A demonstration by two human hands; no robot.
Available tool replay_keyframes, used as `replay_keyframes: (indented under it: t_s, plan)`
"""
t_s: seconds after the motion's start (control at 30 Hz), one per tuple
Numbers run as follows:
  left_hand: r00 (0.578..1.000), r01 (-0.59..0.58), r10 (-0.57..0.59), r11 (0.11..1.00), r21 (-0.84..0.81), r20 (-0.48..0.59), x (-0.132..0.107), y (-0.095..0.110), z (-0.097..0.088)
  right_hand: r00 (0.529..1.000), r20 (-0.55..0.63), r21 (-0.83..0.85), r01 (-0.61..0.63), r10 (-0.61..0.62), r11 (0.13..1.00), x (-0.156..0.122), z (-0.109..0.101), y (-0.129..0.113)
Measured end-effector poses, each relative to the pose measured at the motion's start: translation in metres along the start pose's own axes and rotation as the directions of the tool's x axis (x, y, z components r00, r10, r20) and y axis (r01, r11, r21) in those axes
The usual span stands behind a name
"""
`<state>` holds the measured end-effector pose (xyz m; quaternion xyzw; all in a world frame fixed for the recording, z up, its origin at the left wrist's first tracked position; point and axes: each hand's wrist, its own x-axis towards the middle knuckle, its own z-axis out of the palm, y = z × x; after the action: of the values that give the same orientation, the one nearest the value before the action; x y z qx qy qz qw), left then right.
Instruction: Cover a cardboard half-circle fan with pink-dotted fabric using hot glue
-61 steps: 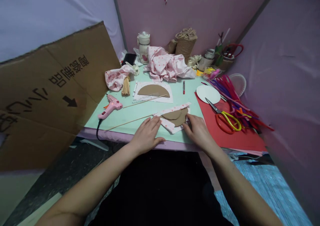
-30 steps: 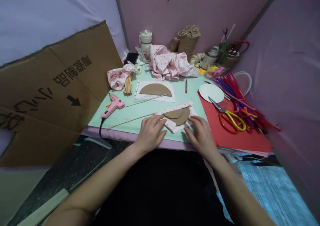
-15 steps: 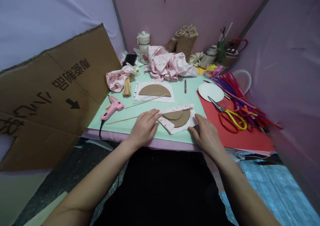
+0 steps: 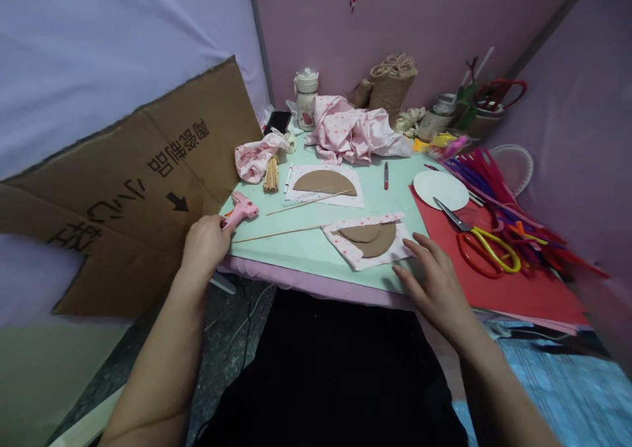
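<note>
My left hand is closed round the handle of a pink glue gun at the table's left edge; its fingers are partly hidden. Spread fingers show on my right hand, which holds nothing, close to the right corner of a spotted fabric piece. On that fabric lies a cardboard half-disc, with the top and left fabric edges folded over. A thin wooden stick runs left from the fabric. Farther back, a second cardboard half-disc rests on more fabric, with another stick across its lower edge.
Scissors and a white paper disc lie on red sheets at right, beside pipe cleaners. A large cardboard panel stands at left. Crumpled fabric, a bottle and a stick bundle sit behind.
My left hand has left the fabric and moved left to take hold of the glue gun. My right hand has come off the fabric's right edge, fingers spread. The view has shifted left.
</note>
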<state>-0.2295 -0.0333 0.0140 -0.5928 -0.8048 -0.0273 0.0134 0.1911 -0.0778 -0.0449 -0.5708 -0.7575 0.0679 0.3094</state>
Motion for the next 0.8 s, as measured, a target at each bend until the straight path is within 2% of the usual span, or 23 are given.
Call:
replay_keyframes:
  t_s: [0.1,0.2,0.27,0.33,0.4,0.47,0.53,0.57,0.63,0.73,0.77,0.8]
  plan:
    - [0.995,0.053,-0.057,0.997,-0.049,-0.086,-0.029,-0.007,-0.01,1.0,-0.004,0.019,-0.001,0.001,1.0,-0.003,-0.006,-0.008]
    - [0.976,0.014,-0.046,0.989,-0.148,-0.213,-0.069,-0.002,-0.025,1.0,-0.019,0.106,-0.009,0.012,0.994,-0.006,-0.012,-0.028]
    - [0.95,-0.112,0.027,0.96,-0.258,-0.31,-0.096,0.014,-0.033,0.999,0.021,0.224,-0.031,0.027,0.974,-0.012,-0.012,-0.048]
    - [0.915,-0.317,0.175,0.869,-0.38,-0.362,-0.118,0.043,-0.035,0.99,0.136,0.396,-0.075,0.022,0.915,-0.02,-0.008,-0.07]
    - [0.864,-0.495,0.349,0.72,-0.486,-0.363,-0.134,0.08,-0.027,0.967,0.254,0.579,-0.166,0.017,0.798,-0.029,0.0,-0.087]
    - [0.785,-0.615,0.508,0.573,-0.542,-0.355,-0.144,0.118,-0.013,0.956,0.281,0.721,-0.264,0.078,0.64,-0.037,0.01,-0.097]
    - [0.707,-0.689,0.592,0.454,-0.564,-0.387,-0.15,0.15,0.002,0.937,0.255,0.81,-0.341,0.238,0.476,-0.041,0.018,-0.1]
    - [0.681,-0.705,0.621,0.415,-0.576,-0.387,-0.152,0.162,0.008,0.91,0.241,0.843,-0.369,0.338,0.391,-0.042,0.022,-0.099]
    - [0.622,-0.737,0.69,0.356,-0.575,-0.369,-0.15,0.176,0.016,0.824,0.227,0.899,-0.382,0.519,0.214,-0.042,0.025,-0.096]
    - [0.486,-0.771,0.807,0.215,-0.599,-0.336,-0.128,0.176,0.013,0.702,0.194,0.96,-0.28,0.686,0.015,-0.04,0.024,-0.09]
    - [0.461,-0.769,0.818,0.176,-0.615,-0.343,-0.115,0.174,0.011,0.669,0.172,0.973,-0.23,0.723,-0.018,-0.039,0.023,-0.088]
    - [0.495,-0.763,0.797,0.207,-0.612,-0.348,-0.099,0.171,0.01,0.64,0.153,0.981,-0.189,0.753,-0.039,-0.038,0.021,-0.086]
